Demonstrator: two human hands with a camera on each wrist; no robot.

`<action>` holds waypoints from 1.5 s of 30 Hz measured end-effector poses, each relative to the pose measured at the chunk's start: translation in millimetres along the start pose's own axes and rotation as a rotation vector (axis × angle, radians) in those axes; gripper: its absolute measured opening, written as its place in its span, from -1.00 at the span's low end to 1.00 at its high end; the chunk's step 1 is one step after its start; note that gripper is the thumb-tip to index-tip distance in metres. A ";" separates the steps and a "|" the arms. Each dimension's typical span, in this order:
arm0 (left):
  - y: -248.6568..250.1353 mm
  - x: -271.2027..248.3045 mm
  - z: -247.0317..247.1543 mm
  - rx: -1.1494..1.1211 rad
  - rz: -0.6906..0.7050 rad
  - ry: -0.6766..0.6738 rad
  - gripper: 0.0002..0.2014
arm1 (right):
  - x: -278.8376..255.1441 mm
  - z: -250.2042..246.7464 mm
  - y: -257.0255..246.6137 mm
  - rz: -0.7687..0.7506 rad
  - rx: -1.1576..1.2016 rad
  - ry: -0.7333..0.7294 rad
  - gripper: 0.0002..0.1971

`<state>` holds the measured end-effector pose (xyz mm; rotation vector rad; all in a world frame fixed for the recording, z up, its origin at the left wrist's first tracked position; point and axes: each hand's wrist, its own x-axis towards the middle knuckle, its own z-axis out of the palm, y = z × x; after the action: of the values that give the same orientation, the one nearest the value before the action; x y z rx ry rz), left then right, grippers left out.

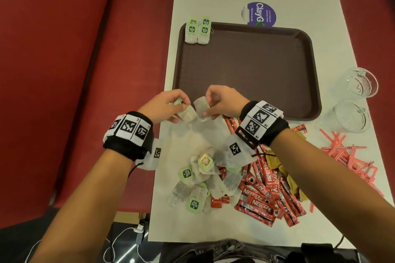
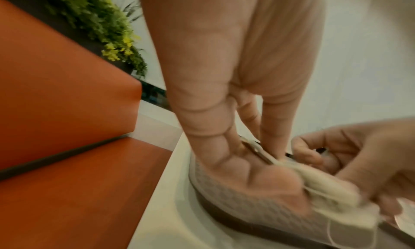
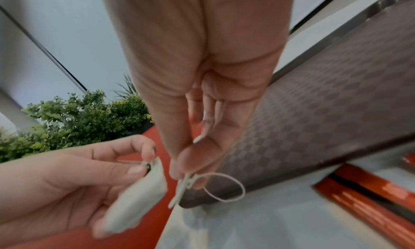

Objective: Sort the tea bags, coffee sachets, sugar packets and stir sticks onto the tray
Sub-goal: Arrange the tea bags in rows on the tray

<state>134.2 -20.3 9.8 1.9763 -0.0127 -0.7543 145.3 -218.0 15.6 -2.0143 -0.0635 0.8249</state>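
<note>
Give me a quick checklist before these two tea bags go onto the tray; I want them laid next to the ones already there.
1. Left hand grips its tea bag: ok.
2. Right hand pinches the other tea bag: ok.
3. The two bags' strings free of each other: cannot tell.
4. Bare tray floor beside the placed tea bags: ok.
5. Placed bags fully inside the tray: not ok, their tags overhang the far rim.
6. Path to that corner clear: ok.
</note>
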 end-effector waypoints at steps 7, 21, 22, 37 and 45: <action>10.3 19.6 -5.4 0.315 0.078 0.118 -0.76 | 3.4 -12.4 -4.9 -0.031 -0.039 -0.106 -0.66; 34.7 97.2 -49.4 0.168 0.043 0.178 -0.78 | 66.9 -50.1 -9.9 -0.019 0.055 0.048 -0.82; 35.0 105.3 -51.3 0.167 0.034 0.181 -0.77 | 73.6 -52.8 -9.9 0.020 0.118 0.064 -0.84; 48.6 188.7 -74.1 0.292 0.064 0.418 -0.79 | 183.0 -88.0 -10.0 0.132 0.218 0.436 -0.83; 55.9 205.4 -76.6 0.347 0.053 0.458 -0.76 | 195.5 -98.9 -14.3 0.061 0.081 0.491 -0.90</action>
<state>355.7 -52.7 -23.3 2.4309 0.0822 -0.2607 357.1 -214.2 -42.0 -2.0943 0.3076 0.3445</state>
